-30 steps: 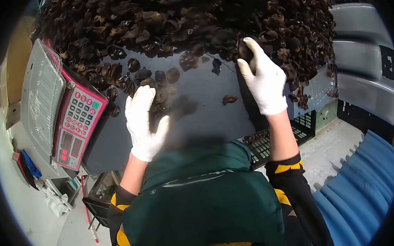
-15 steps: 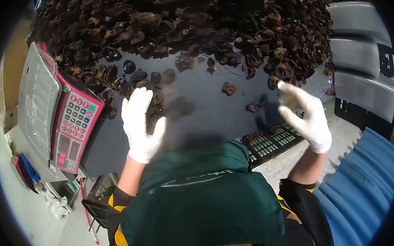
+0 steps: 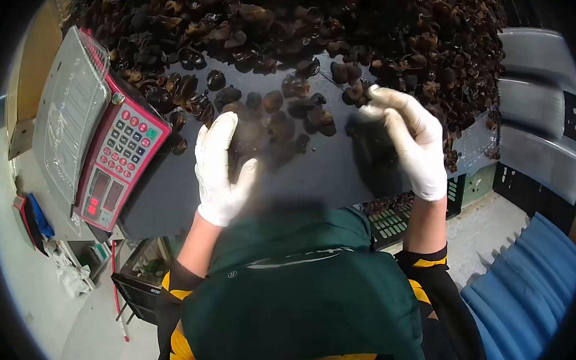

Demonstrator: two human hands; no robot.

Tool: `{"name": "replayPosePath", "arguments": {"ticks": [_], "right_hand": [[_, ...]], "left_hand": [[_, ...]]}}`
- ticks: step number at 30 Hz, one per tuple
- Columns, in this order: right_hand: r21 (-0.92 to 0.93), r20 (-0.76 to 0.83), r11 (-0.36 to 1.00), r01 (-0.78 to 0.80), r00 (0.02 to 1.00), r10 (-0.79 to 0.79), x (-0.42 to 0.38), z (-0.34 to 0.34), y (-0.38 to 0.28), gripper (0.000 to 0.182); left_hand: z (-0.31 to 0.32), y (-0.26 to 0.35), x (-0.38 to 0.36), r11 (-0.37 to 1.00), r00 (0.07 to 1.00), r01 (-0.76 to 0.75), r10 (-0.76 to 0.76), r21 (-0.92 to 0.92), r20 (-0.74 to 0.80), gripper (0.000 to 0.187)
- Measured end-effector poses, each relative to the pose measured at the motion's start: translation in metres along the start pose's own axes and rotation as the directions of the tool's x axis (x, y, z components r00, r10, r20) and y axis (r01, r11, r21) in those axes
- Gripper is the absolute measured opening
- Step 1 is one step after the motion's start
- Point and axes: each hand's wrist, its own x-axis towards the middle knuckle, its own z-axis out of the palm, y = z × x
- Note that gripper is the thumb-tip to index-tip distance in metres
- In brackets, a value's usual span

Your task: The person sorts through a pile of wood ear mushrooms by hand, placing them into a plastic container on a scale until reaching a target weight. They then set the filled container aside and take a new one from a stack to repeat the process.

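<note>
A big heap of dark dried mushrooms (image 3: 276,23) covers the far part of a black table (image 3: 321,175). My left hand (image 3: 220,170), in a white glove, is cupped around a small handful of mushrooms (image 3: 248,135) at the heap's near edge. My right hand (image 3: 411,137), also gloved, lies over the table to the right. Its curved fingers touch loose mushrooms (image 3: 351,85) at the edge of the heap, and I see nothing gripped in it.
A red electronic scale (image 3: 116,158) with a clear plastic tray (image 3: 70,116) on top stands at the table's left end. A black slotted crate (image 3: 390,221) sits below the table edge on the right. Grey bins (image 3: 540,95) and a blue ribbed surface (image 3: 530,290) are further right.
My right hand went from the heap out past the table's right edge, then came back to the heap's edge. More loose mushrooms now lie near my left hand, which stayed cupped.
</note>
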Motion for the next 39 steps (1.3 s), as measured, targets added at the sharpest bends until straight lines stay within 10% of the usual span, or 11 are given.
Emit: {"name": "replayPosePath", "arguments": {"ticks": [6,10,13,15,17,19,24,29,33,39], "right_hand": [[0.157,-0.208,0.987,-0.043,0.975,0.075,-0.003,0.012,0.018,0.028],[-0.561,-0.094,0.780,0.277,0.915,-0.392,0.012,0.027,0.032,0.043],[-0.759,0.052,0.562,0.327,0.892,-0.448,0.017,0.043,0.029,0.053],[-0.628,0.223,0.610,0.484,0.863,-0.454,0.015,0.044,0.025,0.050],[-0.149,0.280,0.966,0.214,0.945,-0.166,0.012,0.043,0.012,0.039],[0.025,0.103,0.991,0.129,0.986,-0.131,0.012,0.050,-0.002,0.031],[-0.507,0.023,0.751,0.424,0.877,-0.480,0.046,0.068,0.030,0.042],[-0.157,0.322,0.864,0.478,0.852,-0.413,0.030,0.095,0.015,0.026],[-0.132,0.096,0.889,0.439,0.898,-0.429,0.057,0.106,0.007,0.022],[-0.351,0.358,0.571,0.742,0.669,-0.651,0.087,0.146,0.016,0.025]], "left_hand": [[-0.001,-0.001,0.002,1.000,0.999,-0.019,0.018,0.020,0.033,0.069],[0.002,-0.004,0.001,1.000,1.000,-0.019,0.020,0.025,-0.009,0.074],[0.002,-0.002,0.002,1.000,1.000,0.003,-0.002,0.028,-0.018,0.074],[0.002,-0.002,0.002,0.999,1.000,-0.006,0.006,0.036,-0.018,0.074],[0.001,-0.002,0.001,0.999,1.000,0.002,-0.002,0.041,-0.002,0.075],[0.002,-0.004,0.001,0.999,1.000,-0.010,0.010,0.036,-0.014,0.075],[0.001,-0.001,0.001,1.000,0.999,0.009,-0.010,0.027,0.033,0.070],[-0.005,0.012,0.009,0.994,0.992,0.112,-0.112,0.002,0.059,0.070],[0.005,-0.002,0.001,0.994,0.990,-0.028,0.013,-0.103,-0.139,0.069],[0.003,-0.001,0.001,0.987,0.989,0.056,-0.077,-0.154,-0.129,0.067]]}}
